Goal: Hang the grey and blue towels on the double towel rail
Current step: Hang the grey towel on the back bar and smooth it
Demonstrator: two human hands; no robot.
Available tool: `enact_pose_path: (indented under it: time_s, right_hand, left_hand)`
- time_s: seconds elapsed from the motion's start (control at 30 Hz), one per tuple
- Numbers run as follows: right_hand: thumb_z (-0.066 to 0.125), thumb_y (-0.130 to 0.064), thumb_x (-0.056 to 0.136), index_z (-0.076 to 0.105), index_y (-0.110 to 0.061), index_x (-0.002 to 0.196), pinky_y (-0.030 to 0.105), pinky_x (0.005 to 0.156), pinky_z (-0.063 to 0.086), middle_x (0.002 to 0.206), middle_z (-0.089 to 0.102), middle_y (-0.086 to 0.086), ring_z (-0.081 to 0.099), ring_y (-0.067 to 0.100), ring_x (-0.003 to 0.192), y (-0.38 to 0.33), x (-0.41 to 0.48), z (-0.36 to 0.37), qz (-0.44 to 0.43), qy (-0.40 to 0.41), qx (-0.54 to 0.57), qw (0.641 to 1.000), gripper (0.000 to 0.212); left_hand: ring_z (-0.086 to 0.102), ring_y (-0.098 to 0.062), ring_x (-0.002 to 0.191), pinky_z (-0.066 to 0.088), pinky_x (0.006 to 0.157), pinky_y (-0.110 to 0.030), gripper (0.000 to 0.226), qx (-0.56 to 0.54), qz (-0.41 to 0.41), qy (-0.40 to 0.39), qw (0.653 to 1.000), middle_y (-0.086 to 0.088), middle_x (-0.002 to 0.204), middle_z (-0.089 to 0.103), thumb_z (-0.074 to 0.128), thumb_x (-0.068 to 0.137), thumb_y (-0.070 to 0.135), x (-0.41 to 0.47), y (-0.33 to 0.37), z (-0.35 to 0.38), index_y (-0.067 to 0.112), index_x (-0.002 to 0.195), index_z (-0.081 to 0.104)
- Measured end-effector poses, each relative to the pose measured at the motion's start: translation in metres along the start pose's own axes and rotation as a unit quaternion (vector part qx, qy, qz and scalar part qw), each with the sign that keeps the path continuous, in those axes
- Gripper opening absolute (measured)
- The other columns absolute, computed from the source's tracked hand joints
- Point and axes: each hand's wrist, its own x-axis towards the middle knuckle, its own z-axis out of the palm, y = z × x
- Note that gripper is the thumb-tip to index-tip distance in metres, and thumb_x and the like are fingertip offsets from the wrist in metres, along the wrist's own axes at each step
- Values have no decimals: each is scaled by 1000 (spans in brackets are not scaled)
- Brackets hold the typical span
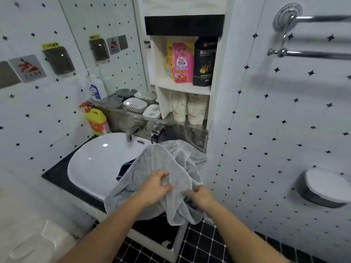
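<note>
A grey towel lies bunched over the right side of the white sink and hangs past the counter's front edge. My left hand grips a fold near its middle. My right hand pinches the cloth just to the right. A dark blue towel shows only as a small patch under the grey one, inside the basin. The chrome double towel rail is fixed high on the right wall, both bars bare.
A tap stands behind the sink. Soap dishes and bottles crowd the ledge at the back left. A shelf niche holds refill pouches. A round white-lidded holder juts from the right wall.
</note>
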Motion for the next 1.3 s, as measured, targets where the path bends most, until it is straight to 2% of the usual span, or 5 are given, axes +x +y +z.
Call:
enact_pose_path:
  time_s: [0.23, 0.47, 0.77, 1.1, 1.3]
  right_hand:
    - [67, -9, 84, 65, -5, 80, 27, 43, 38, 59, 55, 14, 46, 21, 45, 4, 52, 21, 104, 61, 141, 983, 6]
    - [63, -15, 62, 61, -20, 64, 17, 44, 39, 53, 58, -6, 55, 12, 51, -69, 17, -4, -19, 2, 120, 993, 5]
    - [78, -22, 69, 62, -14, 108, 39, 85, 52, 102, 71, 14, 67, 27, 95, -120, -65, -81, -190, 84, 282, 937, 43]
    - [76, -2, 79, 71, -6, 102, 22, 72, 56, 99, 77, 4, 72, 20, 92, -35, -147, -168, -151, 125, 129, 972, 24]
    - [60, -18, 74, 61, -21, 74, 41, 64, 53, 77, 68, 10, 63, 32, 75, 13, -181, -258, -92, 395, -57, 912, 4]
  left_hand:
    - [50, -17, 118, 40, 103, -33, 54, 103, 50, -45, 992, -3, 137, 49, 67, 85, 28, 54, -17, -16, 17, 135, 50]
    - [26, -18, 143, 16, 118, -38, 82, 287, 227, -129, 922, 4, 155, 35, 70, 79, 32, 69, 43, -18, 31, 150, 29]
    - [60, -26, 86, 37, 63, -32, 28, 332, 314, -32, 889, 0, 82, 66, 62, 82, 49, 76, 198, -27, 22, 85, 65]
    - [40, 8, 48, 32, 51, -18, 33, -70, 445, 77, 890, 21, 44, 49, 79, 74, 35, -16, 403, -71, 25, 55, 55]
    - [40, 5, 40, 31, 43, -12, 36, -147, 405, 68, 900, 18, 39, 46, 86, 70, 24, -56, 466, -58, 21, 46, 59]
